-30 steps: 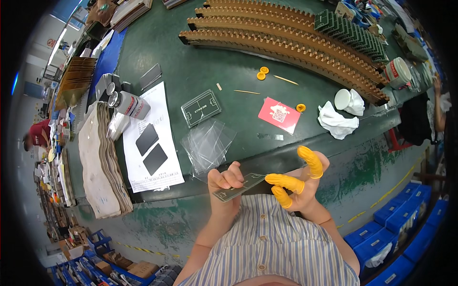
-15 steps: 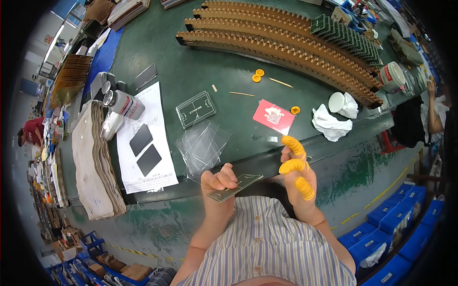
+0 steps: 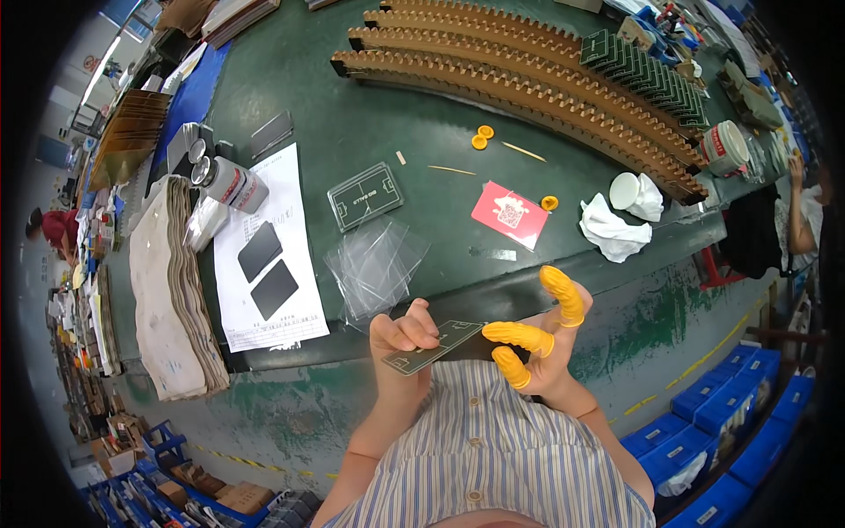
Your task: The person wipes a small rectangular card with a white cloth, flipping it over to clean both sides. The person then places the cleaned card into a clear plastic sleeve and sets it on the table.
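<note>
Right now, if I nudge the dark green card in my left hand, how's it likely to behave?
The dark green card is probably stiff, since it looks straight where it juts past your left hand. It looks thin, so it's likely light. A push on that jutting right end might pivot it.

A workshop, judging by the green workbench, brown slotted racks and blue bins.

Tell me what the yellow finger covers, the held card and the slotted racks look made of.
Yellow finger covers: probably thin, low-sheen rubber; they wrinkle and cling. Held card: stiff, flat and smooth, perhaps plastic or coated metal; I can't tell which. Slotted racks: likely wood or fibreboard, given the dull brown surface.
</note>
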The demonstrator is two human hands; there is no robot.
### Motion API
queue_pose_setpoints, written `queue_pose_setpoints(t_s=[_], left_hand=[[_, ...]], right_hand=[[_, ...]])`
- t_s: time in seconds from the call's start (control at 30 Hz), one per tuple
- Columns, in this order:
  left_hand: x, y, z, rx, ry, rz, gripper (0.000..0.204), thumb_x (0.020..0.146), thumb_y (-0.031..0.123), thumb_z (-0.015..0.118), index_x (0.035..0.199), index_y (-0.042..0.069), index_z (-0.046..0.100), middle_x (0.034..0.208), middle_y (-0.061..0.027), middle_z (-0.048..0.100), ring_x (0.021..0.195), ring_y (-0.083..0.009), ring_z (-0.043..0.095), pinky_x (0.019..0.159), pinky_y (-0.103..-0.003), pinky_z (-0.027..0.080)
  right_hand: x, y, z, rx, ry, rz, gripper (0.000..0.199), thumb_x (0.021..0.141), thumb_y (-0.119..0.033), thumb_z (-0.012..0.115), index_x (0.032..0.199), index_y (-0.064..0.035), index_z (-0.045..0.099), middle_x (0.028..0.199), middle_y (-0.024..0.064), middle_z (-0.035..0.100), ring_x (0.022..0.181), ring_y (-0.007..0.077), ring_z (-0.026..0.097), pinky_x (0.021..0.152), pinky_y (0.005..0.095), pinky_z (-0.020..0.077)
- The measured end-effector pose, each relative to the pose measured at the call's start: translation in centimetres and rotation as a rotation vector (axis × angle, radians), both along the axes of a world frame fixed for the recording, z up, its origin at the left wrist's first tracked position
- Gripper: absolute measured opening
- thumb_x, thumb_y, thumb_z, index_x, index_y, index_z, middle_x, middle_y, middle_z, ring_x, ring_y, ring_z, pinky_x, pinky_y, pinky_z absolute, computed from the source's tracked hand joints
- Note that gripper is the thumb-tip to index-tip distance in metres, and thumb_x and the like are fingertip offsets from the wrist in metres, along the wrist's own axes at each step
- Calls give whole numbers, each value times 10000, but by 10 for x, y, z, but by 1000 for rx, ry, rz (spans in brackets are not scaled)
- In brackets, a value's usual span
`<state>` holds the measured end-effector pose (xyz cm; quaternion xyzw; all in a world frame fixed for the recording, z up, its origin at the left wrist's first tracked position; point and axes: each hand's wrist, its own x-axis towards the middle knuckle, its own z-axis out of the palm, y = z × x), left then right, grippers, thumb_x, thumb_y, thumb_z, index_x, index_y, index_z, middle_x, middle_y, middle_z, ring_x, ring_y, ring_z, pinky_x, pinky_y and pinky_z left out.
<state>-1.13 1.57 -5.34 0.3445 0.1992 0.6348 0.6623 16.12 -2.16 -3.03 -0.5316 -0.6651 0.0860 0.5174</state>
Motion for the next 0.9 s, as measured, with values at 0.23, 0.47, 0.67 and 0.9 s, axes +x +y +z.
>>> queue_pose_setpoints(t_s=[0.23,0.47,0.67,0.9], left_hand=[[0,0,0,3,-11,6,230,763,109,731,770,163,507,770,-51,680,776,-153,559,1017,-392,242],[0,0,0,165,291,124,205,775,62,696,771,167,520,800,-65,698,750,-152,582,973,-363,264],[-3,-1,2,272,453,130,222,790,71,689,759,163,489,777,-55,687,774,-145,567,1030,-398,226],[-3,-1,1,268,473,143,236,791,71,687,749,160,472,753,-53,677,776,-146,562,1035,-403,224]], right_hand=[[-2,-1,0,13,-14,44,226,730,-281,723,930,-176,738,1358,151,359,1176,291,258,965,370,307],[0,-6,9,53,-90,122,275,734,-341,719,966,-193,727,1360,141,341,1171,284,254,943,364,296],[1,-19,6,-88,-196,221,401,693,-441,734,1054,-273,682,1231,68,362,1121,271,278,879,391,273],[-1,-17,5,-71,-165,239,332,699,-434,728,1011,-334,679,1183,65,428,1078,277,314,844,389,285]])
